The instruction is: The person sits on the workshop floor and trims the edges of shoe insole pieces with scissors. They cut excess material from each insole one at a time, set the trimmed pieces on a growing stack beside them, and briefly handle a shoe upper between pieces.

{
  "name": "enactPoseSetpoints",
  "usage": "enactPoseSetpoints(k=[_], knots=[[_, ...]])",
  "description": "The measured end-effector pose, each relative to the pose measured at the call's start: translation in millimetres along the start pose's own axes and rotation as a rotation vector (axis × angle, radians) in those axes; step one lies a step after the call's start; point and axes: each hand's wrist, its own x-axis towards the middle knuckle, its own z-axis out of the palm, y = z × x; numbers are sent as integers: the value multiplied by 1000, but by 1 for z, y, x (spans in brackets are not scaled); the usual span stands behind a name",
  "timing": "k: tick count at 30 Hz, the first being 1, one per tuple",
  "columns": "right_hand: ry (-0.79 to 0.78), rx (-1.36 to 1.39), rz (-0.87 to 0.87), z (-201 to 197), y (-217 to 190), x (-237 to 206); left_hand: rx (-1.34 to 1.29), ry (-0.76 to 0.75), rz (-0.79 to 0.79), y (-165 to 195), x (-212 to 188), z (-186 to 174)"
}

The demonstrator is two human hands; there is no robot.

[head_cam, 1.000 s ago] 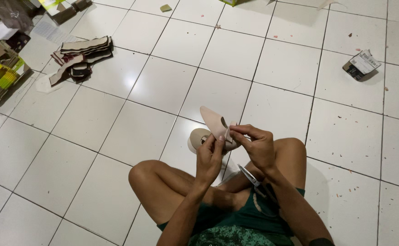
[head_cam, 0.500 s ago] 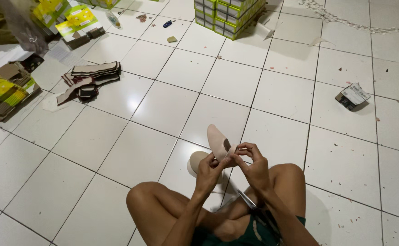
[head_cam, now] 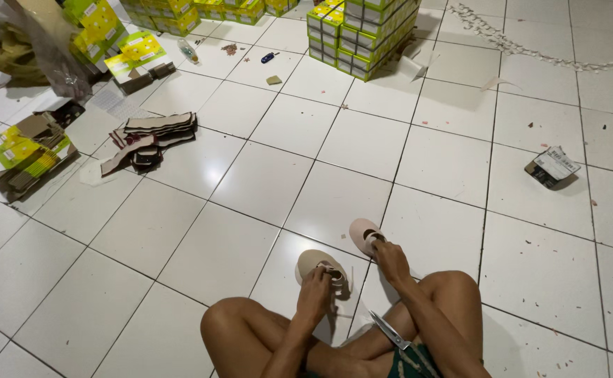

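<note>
White tiled floor (head_cam: 264, 182) filling the view, seen from above over crossed bare legs (head_cam: 264, 343). At the far edge, a tall stack of yellow-green boxes (head_cam: 362, 31), all shut, contents not visible; more of the same boxes (head_cam: 180, 10) in a row to the left. At far left, flattened box blanks (head_cam: 23, 150) spread in a loose heap beside a clear plastic bag (head_cam: 54, 59), contents too blurred to tell. Nearer the middle, a pile of brown card cut-outs (head_cam: 154, 133) fanned on the tiles. Off to the right, one small crushed carton (head_cam: 552, 166) lying alone, well apart from everything. Close in front of the knees, a pair of small beige shoes: the left shoe (head_cam: 313, 262) flat on the floor with the left hand (head_cam: 315, 294) closed on its strap end, the right shoe (head_cam: 362, 231) just beside it with the right hand (head_cam: 393, 260) pinching its heel opening, fingers curled tight. Scissors (head_cam: 390, 330) resting on the lap, blades shut.
</note>
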Motion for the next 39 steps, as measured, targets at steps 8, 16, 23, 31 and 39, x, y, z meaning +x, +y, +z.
enactPoseSetpoints(k=[8, 16, 23, 31, 39], knots=[[-66, 281, 45, -4, -7, -14, 91, 96, 72, 2, 12, -3], [-144, 596, -121, -17, -47, -41, -167, 192, 39, 21, 5, -31], [-179, 669, -105, -42, -56, -45, -371, 402, 72, 50, -2, -84], [-129, 802, -134, -63, -81, -39, -380, 190, -67, 64, -5, -104], [-155, 813, 164, -59, -62, -26, -496, 85, -18, 76, 6, -105]])
